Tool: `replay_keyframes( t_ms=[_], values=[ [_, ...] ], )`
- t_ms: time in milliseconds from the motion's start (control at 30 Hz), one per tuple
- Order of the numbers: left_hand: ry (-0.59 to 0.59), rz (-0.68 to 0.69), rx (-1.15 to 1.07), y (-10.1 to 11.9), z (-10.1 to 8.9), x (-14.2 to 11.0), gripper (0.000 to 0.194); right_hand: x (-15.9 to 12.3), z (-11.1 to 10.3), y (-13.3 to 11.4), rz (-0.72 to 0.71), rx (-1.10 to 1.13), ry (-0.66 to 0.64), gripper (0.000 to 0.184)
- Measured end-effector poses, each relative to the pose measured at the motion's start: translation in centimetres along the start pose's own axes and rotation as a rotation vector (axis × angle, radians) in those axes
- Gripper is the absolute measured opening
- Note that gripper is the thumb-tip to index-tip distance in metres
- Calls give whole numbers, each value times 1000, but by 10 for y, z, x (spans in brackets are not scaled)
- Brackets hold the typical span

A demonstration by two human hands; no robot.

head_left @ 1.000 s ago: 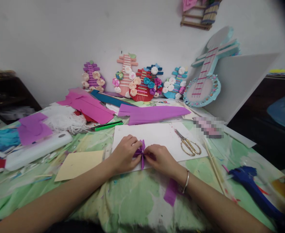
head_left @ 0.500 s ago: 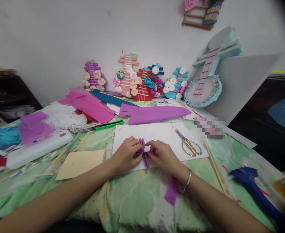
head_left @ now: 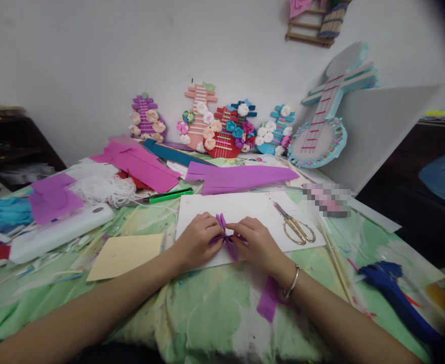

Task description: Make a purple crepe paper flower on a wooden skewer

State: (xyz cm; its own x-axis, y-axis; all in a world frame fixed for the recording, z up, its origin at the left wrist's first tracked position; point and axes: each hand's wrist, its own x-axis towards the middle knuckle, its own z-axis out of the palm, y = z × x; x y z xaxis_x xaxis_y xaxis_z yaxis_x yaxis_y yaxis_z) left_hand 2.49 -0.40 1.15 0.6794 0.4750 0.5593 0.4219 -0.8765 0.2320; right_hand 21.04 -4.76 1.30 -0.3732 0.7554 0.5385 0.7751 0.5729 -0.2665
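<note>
Between my fingers is a small folded piece of purple crepe paper (head_left: 221, 221), pinched at its middle with petal-like flaps sticking out above and below. My left hand (head_left: 203, 238) grips it from the left with curled fingers. From the other side my right hand (head_left: 253, 239) pinches it between thumb and fingers. Both hands rest over a white sheet (head_left: 260, 207). Gold-handled scissors (head_left: 296, 226) lie on that sheet, right of my right hand. A purple paper scrap (head_left: 268, 299) sits partly under my right wrist.
A yellow paper square (head_left: 126, 257) lies at left, near a green cutter (head_left: 171, 195) and white yarn (head_left: 104, 189). A blue glue gun (head_left: 397, 293) is on the right. Flower-trimmed model instruments (head_left: 222, 131) lean along the wall. Purple paper (head_left: 241, 177) lies behind the sheet.
The lower flap of the purple crepe paper has swung slightly right, and the upper flaps have tilted a little left. My hands have barely shifted.
</note>
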Motion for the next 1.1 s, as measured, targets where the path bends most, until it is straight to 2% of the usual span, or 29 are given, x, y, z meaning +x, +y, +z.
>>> replay_keyframes(
  t_ms=[167,267,500,600,733,1100],
  values=[
    [13,6,-12,0,0,0,9,-1,1,0,-8,33,26,17],
    [22,-1,-34,1,-1,0,8,1,-3,-3,35,124,7,14],
    [71,-35,-218,4,-3,1,11,7,-10,2,422,631,35,16],
    [47,-26,-308,4,-2,1,11,8,-6,8,476,825,-4,22],
    [19,-28,-399,3,-2,2,11,7,-3,10,525,963,4,27],
    [-42,-354,-697,11,-5,4,14,6,-8,13,545,1225,-30,36]
  ],
)
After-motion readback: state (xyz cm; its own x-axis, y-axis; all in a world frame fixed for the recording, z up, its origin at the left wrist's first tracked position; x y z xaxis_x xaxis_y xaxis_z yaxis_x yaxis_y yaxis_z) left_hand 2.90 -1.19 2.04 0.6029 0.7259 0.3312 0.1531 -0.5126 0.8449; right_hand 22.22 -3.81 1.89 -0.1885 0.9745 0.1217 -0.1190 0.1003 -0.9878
